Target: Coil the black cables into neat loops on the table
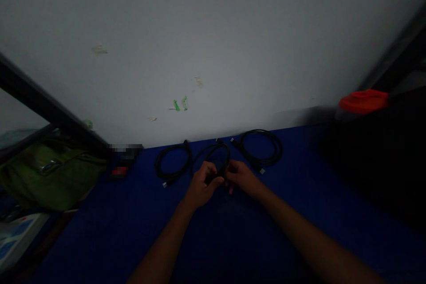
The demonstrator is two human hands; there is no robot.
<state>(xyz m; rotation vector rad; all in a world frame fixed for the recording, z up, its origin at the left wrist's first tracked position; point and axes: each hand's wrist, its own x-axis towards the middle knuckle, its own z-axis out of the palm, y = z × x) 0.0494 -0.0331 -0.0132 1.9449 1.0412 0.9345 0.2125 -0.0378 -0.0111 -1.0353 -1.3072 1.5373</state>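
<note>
**A:** What do the hands have?

**B:** The left hand [200,185] is shut round a loop of thin black cable [218,154]. Its fingers curl over a dark bit at the bottom of the loop.

**A:** And the right hand [241,177]?

**B:** It is half shut, and its fingers bend in right beside the left hand. It is too dark there, so I cannot tell if it has hold of the cable too.

**A:** Which way does the loop go from the hands?

**B:** It goes straight out, away from the person, toward the white wall [213,44]. It is a bit longer that way than it is wide. The hands are at its near end. I cannot tell if it lies flat or stands up a little.

**A:** What is near it?

**B:** It sits between two more cables on the dark blue table top [213,239]. A round coil of black cable [172,165] with a small silver plug [164,184] lies to the left, nearer the left hand. Another round coil of black cable [261,148] lies to the right, nearer the right hand. Neither hand touches them.
</note>
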